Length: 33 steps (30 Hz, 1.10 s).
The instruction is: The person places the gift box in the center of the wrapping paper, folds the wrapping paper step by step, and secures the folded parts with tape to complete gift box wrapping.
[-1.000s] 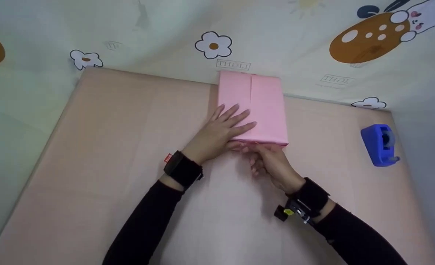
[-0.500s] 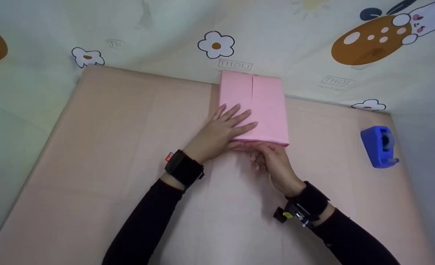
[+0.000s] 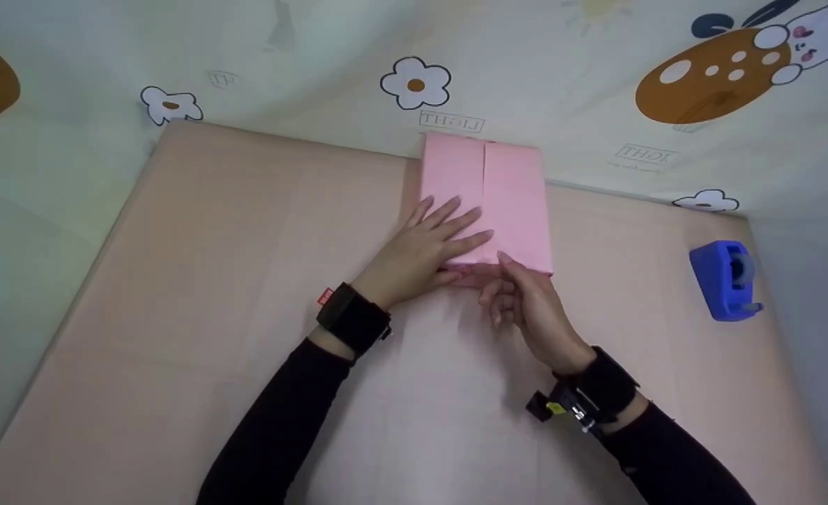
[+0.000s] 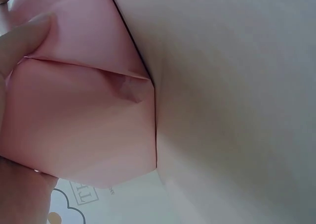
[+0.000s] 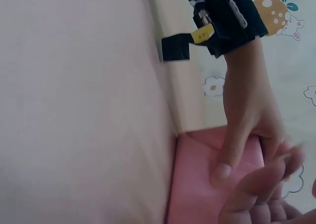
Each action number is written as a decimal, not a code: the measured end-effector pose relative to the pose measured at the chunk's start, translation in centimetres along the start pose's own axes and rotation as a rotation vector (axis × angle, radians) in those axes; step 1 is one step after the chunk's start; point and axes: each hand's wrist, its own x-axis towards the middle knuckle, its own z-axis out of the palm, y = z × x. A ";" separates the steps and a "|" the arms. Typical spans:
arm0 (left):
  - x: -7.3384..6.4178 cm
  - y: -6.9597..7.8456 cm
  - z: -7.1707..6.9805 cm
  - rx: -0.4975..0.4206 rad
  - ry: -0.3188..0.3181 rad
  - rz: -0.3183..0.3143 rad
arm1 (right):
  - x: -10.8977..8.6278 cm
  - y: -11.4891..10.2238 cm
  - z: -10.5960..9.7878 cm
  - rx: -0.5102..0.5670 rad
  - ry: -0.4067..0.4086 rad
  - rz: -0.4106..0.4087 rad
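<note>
A box wrapped in pink paper lies at the table's back edge, a seam running along its top. My left hand rests on it with fingers spread across the top. Its thumb presses the folded paper at the near end, where a crease and a small loose fold show in the left wrist view. My right hand is at the same end, one fingertip up at the top edge and the other fingers loosely bent. Nothing shows clearly held in it; its contact with the paper is partly hidden.
A blue tape dispenser stands near the table's right edge. The table has a pale pink cover. Behind it hangs a light sheet printed with flowers and a rabbit.
My right hand has shifted from the folded end paper slightly right, and a fingertip has come up to the box's top edge. My left hand stays on the box.
</note>
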 end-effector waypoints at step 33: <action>0.1 0.0 -0.4 0.018 -0.029 0.002 | 4.1 -2.1 -3.1 -1.044 0.023 -1.035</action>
